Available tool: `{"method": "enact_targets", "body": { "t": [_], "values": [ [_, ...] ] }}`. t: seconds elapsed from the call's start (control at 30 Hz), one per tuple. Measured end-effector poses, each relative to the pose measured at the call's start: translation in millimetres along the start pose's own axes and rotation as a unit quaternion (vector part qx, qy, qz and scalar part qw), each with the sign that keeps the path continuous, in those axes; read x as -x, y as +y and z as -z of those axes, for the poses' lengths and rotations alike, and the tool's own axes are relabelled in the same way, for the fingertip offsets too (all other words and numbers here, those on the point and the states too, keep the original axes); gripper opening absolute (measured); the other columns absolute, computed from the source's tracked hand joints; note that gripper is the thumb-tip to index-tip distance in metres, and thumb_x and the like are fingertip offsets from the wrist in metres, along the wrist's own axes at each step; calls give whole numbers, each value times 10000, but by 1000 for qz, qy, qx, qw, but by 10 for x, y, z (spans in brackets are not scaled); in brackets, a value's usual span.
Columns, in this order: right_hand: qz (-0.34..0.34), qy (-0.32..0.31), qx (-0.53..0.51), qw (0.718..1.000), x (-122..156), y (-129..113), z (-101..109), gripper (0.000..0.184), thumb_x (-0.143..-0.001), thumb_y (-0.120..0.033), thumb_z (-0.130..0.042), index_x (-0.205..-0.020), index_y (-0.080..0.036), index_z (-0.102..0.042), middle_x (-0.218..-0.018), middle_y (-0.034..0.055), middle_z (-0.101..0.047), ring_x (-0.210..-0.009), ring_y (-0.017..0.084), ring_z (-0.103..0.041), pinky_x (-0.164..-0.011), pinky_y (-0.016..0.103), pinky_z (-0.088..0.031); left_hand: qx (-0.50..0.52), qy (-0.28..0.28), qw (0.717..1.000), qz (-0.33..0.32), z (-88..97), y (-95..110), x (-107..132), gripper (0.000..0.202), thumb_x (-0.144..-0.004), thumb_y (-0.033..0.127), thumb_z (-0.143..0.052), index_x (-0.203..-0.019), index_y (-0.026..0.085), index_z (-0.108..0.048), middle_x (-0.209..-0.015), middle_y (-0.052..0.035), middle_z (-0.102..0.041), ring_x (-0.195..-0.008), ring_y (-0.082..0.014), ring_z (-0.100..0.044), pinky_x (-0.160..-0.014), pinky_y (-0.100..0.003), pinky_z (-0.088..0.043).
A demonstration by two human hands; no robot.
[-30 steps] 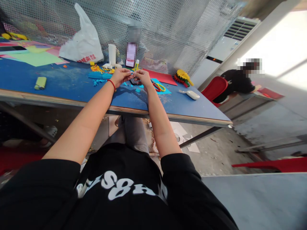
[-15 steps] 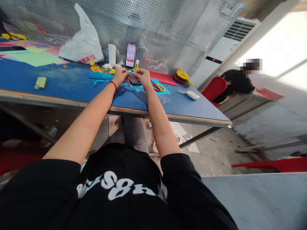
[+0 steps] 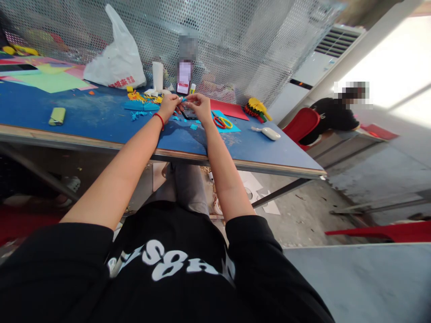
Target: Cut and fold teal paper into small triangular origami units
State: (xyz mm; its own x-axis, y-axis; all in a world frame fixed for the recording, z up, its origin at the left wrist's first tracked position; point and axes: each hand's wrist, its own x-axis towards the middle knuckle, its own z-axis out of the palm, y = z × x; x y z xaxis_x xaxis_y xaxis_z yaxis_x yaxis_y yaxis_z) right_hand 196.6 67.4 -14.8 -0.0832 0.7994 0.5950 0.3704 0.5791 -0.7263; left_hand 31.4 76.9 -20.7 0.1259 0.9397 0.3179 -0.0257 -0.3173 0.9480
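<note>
Both hands meet over the far middle of the blue table (image 3: pixel 134 130), fingertips pinched around a small piece of blue paper (image 3: pixel 182 99). My left hand (image 3: pixel 169 107), with a red cord at the wrist, is closed on its left side. My right hand (image 3: pixel 199 107) is closed on its right side. Beneath the fingers lies a black-edged phone (image 3: pixel 191 117), partly covered. Red and yellow-handled scissors (image 3: pixel 222 122) rest on a light-blue sheet (image 3: pixel 235 129) right of my right hand. Blue paper strips (image 3: pixel 136 106) and yellow shreds (image 3: pixel 134 96) lie left of my left hand.
A white plastic bag (image 3: pixel 117 67), a lit phone (image 3: pixel 183 76) and a glue stick (image 3: pixel 192 88) stand at the back by a perforated metal screen (image 3: pixel 229 40). A white case (image 3: pixel 270 133) lies to the right. Another person (image 3: pixel 332 116) sits beyond the table.
Blue paper now shows more plainly between my fingertips, and the fingers have shifted slightly. The arms and the things on the table stay about where they were.
</note>
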Motion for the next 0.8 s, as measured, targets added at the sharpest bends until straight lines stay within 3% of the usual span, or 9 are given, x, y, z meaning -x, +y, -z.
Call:
{"method": "enact_targets", "body": {
  "t": [0.17,0.4,0.63,0.8],
  "values": [
    [-3,17,30,999,-42,49,3,202,-1023,-322,-743,-982,-131,-690,-928,14,-720,-825,137,-692,-802,318,-619,-2,-10,1000,-18,-20,-9,18,324,-1042,235,-674,-726,177,-630,-621,-16,-642,-574,-138,-629,-640,-228,-490],
    [13,21,19,999,-18,46,-2,98,-881,-143,-800,-875,-192,-716,-879,6,-754,-871,155,-719,-854,278,-593,-21,20,998,-59,-14,-12,18,376,-1032,137,-638,-661,179,-598,-602,-13,-626,-635,-129,-654,-662,-190,-500],
    [4,28,22,999,-28,98,-12,115,-930,-165,-794,-874,-147,-695,-868,-1,-737,-858,162,-721,-902,363,-618,-9,19,998,-55,-38,17,53,291,-988,111,-701,-713,170,-622,-637,-21,-657,-684,-153,-715,-724,-219,-552],
    [6,30,11,999,-35,105,-6,125,-910,-151,-795,-846,-153,-688,-834,-4,-734,-837,158,-730,-887,340,-617,13,24,999,-37,-23,55,85,200,-956,52,-700,-784,149,-667,-729,-27,-708,-705,-144,-737,-749,-233,-563]
  ]
}}
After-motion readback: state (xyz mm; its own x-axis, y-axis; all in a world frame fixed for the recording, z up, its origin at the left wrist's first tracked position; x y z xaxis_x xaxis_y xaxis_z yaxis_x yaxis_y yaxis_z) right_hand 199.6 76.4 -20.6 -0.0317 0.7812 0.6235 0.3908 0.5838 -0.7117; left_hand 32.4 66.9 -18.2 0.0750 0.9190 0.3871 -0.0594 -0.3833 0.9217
